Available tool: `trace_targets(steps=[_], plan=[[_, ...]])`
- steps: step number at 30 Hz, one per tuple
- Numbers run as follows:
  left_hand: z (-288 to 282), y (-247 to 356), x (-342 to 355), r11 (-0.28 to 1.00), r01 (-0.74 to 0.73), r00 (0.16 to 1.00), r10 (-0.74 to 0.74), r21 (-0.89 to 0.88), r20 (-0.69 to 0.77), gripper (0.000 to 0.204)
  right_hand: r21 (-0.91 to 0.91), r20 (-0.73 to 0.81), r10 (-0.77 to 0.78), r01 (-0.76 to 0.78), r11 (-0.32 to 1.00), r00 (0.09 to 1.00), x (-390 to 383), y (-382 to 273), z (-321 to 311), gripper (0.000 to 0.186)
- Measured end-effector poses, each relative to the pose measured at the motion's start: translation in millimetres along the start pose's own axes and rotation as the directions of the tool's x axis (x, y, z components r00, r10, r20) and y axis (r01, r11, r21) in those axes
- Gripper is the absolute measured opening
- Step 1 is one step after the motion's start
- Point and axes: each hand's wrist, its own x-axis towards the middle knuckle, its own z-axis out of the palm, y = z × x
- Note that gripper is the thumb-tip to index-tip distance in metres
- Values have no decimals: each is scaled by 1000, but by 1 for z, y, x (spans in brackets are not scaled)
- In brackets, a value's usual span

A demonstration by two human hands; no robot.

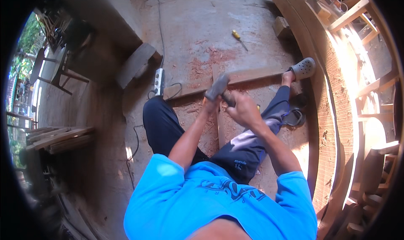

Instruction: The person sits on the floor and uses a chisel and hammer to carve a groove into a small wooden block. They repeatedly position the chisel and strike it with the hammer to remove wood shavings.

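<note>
The right hand [244, 109] clenches a dark handle [228, 98] near a wooden plank [256, 75] on the shavings-strewn floor [189, 25]; just beside, the blurred left hand [213, 96] has a grip impossible to tell.

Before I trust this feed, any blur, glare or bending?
Head view: the grey shape at the left wrist is too blurred to identify; head view: sunlight glares beyond the timber slab at right, whose edges look bowed.

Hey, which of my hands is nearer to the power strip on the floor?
Left. Your left hand is to the right of the power strip, partly hidden by the blurred grey tool; your right hand is farther to the right, past the left one.
</note>
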Motion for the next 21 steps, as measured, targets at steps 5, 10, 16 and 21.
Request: trace_targets(steps=[5, 10, 16, 21], plan=[[9, 12, -5, 972, 132, 981, -157, 195, 113, 25, 326, -395, -208, 348, 879, 895, -18, -70, -117, 9], [10, 6, -7, 989, 143, 984, -145, 27, 106, 25, 595, -641, -81, 561, 575, 763, -32, -114, -159, 17], [10, -9, -10, 940, -228, 974, 220, 254, 62, 25, -221, 17, -137, 137, 966, 990, 19, -24, -13, 33], [8, 5, 1, 964, 143, 983, -165, 223, 84, 40, -1, -183, -37, 38, 999, 982, -13, 22, 7, 36]])
